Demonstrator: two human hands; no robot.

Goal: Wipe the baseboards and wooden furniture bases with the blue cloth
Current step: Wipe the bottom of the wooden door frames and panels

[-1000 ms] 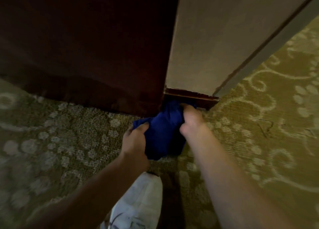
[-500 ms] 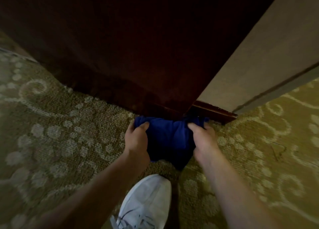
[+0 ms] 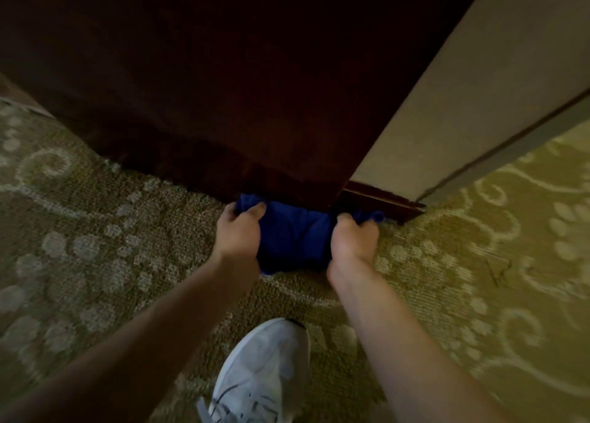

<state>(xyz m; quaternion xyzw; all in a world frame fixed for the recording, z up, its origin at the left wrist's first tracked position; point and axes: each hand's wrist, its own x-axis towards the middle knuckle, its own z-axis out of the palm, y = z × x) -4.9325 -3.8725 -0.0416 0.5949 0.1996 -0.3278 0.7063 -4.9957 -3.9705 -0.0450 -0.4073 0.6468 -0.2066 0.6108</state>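
Blue and soft, the blue cloth (image 3: pixel 292 236) lies bunched up on the carpet (image 3: pixel 95 247), and its top edge is pushed right against the bottom of the dark wooden furniture (image 3: pixel 223 87). The cloth is a deep blue with folds in it, and it looks floppy. It sits just at the corner where the furniture meets the wall (image 3: pixel 463 103).

The left hand (image 3: pixel 238 234) grips the left end of the cloth, with its fingers curled over the top edge. The right hand (image 3: pixel 351 240) grips the right end the same way, with its fingers tucked into the folds. Both hands are closed tight on the cloth, one at each side.

I think the step now is wiping the bottom of the furniture, low down by the floor. A short strip of dark baseboard (image 3: pixel 383 200) shows just to the right of the cloth, under the wall. The right end of the cloth is touching or almost touching it; I cannot tell which.

The next move likely needs both hands to slide the cloth along the wood while pressing it in. The cloth may need to be kept low, so it rubs the wood and not the carpet.

A white shoe (image 3: pixel 261 368) stands on the carpet below the hands
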